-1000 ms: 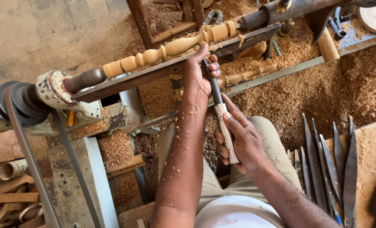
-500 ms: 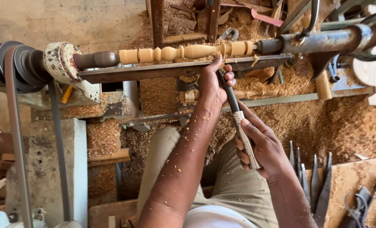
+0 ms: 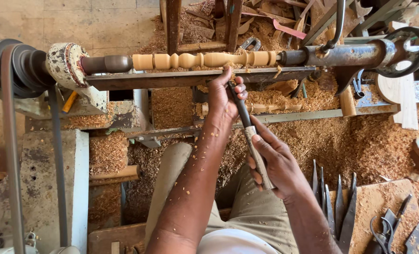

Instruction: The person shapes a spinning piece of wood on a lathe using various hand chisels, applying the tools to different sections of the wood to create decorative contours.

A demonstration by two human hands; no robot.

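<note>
Where the tool rest (image 3: 171, 77) runs as a long dark bar below the turned spindle (image 3: 204, 59), a chisel (image 3: 249, 136) is laid across it and is gripped at both ends. Its long axis is slanted: the tip is pointed up and slightly left toward the spindle, while the pale handle end is dropped down and to the right, away from the rest. The left hand (image 3: 224, 99) is closed around the dark blade just below the rest, fingers curled over the steel and the knuckles touching the bar. The right hand (image 3: 275, 164) is wrapped around the wooden handle, farther from the rest and nearer the person's lap. The left hand is thus the nearer one to the spindle; the cutting edge itself is hidden behind its fingers, so contact with the wood cannot be told.

The spindle is held level above the rest, its long axis lying left to right, roughly square to the chisel. It is carried between the pulley head (image 3: 40, 66) at the left end of the rest and the tailstock wheel (image 3: 407, 44) past its right end. Beads and coves are already cut along the pale wood. Shavings (image 3: 313, 136) are heaped below the rest, and spare chisels (image 3: 334, 202) are laid well below it, on the right.
</note>
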